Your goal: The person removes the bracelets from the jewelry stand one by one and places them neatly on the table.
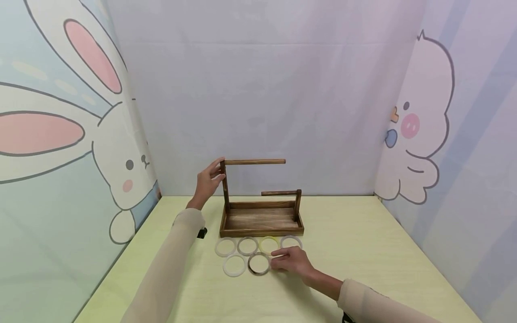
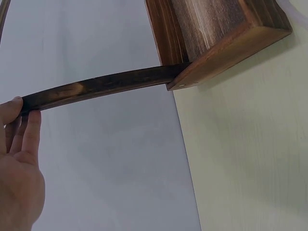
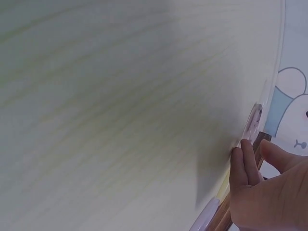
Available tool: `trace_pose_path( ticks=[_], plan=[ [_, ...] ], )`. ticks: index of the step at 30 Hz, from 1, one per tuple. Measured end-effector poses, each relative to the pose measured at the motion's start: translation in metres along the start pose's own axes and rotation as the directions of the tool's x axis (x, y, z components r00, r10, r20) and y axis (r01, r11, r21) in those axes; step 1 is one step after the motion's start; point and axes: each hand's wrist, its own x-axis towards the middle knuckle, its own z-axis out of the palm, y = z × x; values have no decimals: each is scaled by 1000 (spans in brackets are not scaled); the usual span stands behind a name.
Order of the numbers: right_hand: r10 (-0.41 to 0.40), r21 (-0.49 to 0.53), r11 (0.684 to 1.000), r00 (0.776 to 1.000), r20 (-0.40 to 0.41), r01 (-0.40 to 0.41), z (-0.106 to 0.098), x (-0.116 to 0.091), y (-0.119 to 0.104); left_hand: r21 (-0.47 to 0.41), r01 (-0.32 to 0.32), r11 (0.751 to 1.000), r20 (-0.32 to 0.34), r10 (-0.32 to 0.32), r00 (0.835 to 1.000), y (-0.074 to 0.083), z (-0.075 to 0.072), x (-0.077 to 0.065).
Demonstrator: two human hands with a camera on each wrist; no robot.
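Note:
A dark brown wooden stand [image 1: 261, 233] has a tray base and two posts, each with a horizontal bar on top. At the top of the tall left post [image 2: 96, 90], my left hand [image 1: 208, 179] pinches the wood between thumb and fingers. My right hand [image 1: 294, 262] is low over the table, its fingertips at the right edge of a dark mottled bangle [image 1: 258, 273]. Its fingers look fairly straight, with the thumb apart. Beside that bangle lies a whitish bangle [image 1: 234, 275]. A yellow bangle [image 1: 261, 240] and a lilac bangle [image 1: 291, 237] lie behind the right hand.
A pale bangle [image 1: 216, 249] and a greyish-brown bangle [image 1: 238, 249] lie in the back row, close to the tray's front wall. The pale yellow table [image 1: 355, 251] ends at a grey back curtain [image 1: 258, 103]. Cartoon-printed curtains [image 1: 121, 179] stand on both sides.

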Motion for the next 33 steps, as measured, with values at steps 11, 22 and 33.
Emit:
trace_pose_path(
  ticks=[11,22,33],
  plan=[
    [18,19,1000,1000,9,-18,-7,1,-5,-3,14,1000,6,-14,1000,0,-3,0],
    [-166,-277,951,983,-77,139,-49,27,-21,7,-4,1000,13,4,1000,-3,-4,1],
    [-303,-679,728,933,-193,96,-127,73,-32,25,48,999,84,-50,995,-8,-21,-1]
  ],
)
